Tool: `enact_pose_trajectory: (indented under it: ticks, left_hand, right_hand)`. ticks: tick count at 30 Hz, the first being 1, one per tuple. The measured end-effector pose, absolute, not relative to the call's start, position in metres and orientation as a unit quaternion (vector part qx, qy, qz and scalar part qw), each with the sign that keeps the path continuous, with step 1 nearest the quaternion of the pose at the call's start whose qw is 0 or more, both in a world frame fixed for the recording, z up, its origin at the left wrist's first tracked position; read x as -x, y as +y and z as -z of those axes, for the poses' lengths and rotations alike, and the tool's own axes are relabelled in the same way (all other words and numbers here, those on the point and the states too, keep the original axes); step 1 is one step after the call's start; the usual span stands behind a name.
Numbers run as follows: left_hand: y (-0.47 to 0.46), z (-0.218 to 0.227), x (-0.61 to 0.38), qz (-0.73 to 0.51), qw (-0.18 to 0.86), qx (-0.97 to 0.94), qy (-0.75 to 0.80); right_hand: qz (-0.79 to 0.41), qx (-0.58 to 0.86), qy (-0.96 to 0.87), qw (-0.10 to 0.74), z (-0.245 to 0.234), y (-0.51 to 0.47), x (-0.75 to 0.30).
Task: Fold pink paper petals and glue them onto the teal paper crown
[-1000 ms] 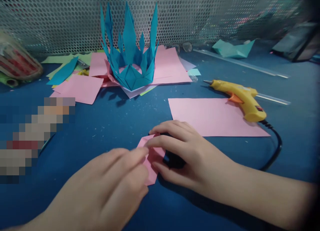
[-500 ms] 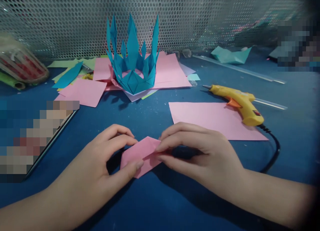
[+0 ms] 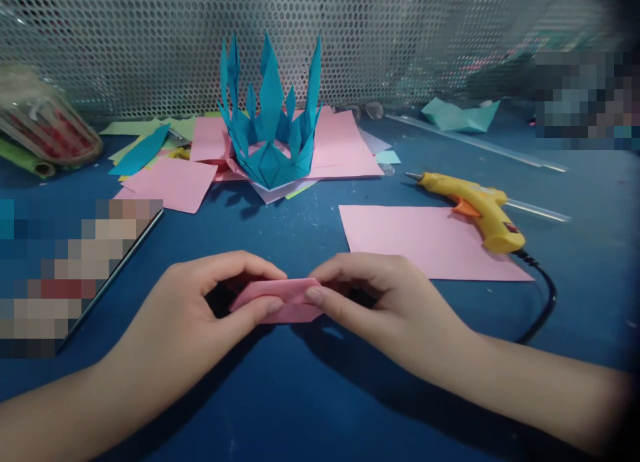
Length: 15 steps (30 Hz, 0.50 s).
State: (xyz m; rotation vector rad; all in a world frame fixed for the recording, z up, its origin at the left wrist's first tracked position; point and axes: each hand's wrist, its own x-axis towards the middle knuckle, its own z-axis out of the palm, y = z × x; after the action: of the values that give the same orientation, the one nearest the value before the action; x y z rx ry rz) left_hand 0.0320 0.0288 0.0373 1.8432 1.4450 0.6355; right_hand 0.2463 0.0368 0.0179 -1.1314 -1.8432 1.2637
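Pinching a small folded piece of pink paper (image 3: pixel 287 290) between thumbs and fingers, I hold it at the near middle of the matte blue tabletop (image 3: pixel 260 409). My left hand (image 3: pixel 190 309) has the left part — thumb across the near face, fingers curled behind, the gap narrowed to the paper. My right hand (image 3: pixel 385 302) grips the right end likewise, thumb tip pressed on the near face; the fingertips behind are partly hidden. Just beyond my right hand lies a flat rectangular pink paper sheet (image 3: pixel 395 239), with a yellow plastic glue gun with an orange trigger (image 3: pixel 490 212) resting partly on it, its black cable (image 3: pixel 553 292) curving towards me on the right. Farther off, a spiky blue folded-paper crown (image 3: pixel 273 165) stands on large pink paper sheets (image 3: pixel 343 145) before a grey perforated metal panel (image 3: pixel 165 42). To its right sits a pale aqua folded-paper shape (image 3: pixel 460 117); on the far left, a clear jar with red contents (image 3: pixel 47 119) — beside a green roll (image 3: pixel 23 159). A flat object at the left (image 3: pixel 55 282) is pixelated, so I cannot tell what it is.
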Motion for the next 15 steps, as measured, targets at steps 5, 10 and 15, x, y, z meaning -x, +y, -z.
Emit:
enact_pose_trajectory:
  ticks: [5, 10, 15]
  left_hand:
    - [0.034, -0.036, -0.026, -0.246, 0.352, -0.687, 0.586]
    - [0.038, -0.036, -0.023, -0.253, 0.367, -0.665, 0.600]
    - [0.040, -0.042, -0.026, -0.246, 0.375, -0.653, 0.610]
  right_hand:
    - [-0.512, 0.439, -0.659, 0.332, -0.018, 0.037, -0.247]
    - [-0.547, 0.441, -0.625, 0.340, -0.019, 0.038, -0.246]
    - [-0.542, 0.447, -0.624, 0.341, -0.020, 0.039, -0.245]
